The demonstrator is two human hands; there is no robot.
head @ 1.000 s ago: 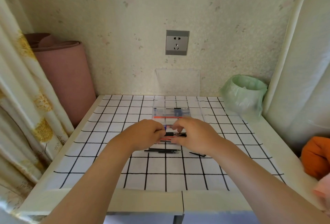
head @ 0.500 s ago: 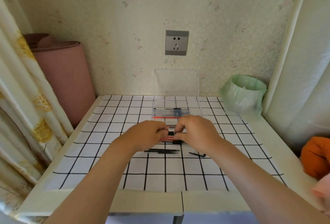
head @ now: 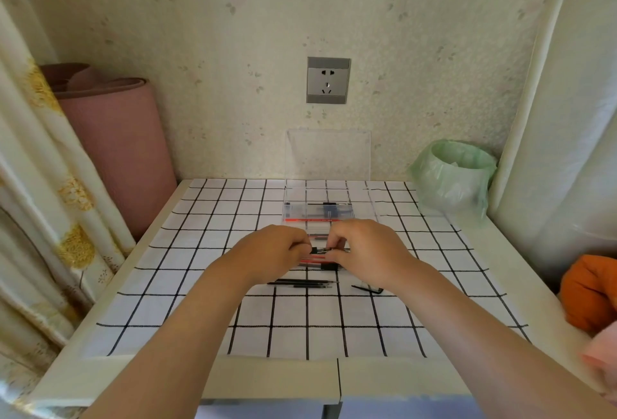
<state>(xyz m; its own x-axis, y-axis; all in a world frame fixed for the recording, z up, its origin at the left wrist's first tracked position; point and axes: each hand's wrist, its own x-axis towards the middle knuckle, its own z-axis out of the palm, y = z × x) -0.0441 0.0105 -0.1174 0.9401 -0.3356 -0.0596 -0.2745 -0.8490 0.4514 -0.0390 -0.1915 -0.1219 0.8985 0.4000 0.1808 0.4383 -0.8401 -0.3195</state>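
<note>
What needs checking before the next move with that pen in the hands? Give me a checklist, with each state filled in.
1. Grip: the left hand and right hand both pinch the slim clear pen with black parts: ok.
2. Pen parts fully joined: fingers hide the joint: cannot tell.
3. The clear plastic box sits just behind the hands, lid raised: ok.
4. The thin black refills lie on the black-and-white checked cloth, apart from the hands: ok.
5. The small black piece lies close by the right wrist and may get brushed: not ok.
</note>
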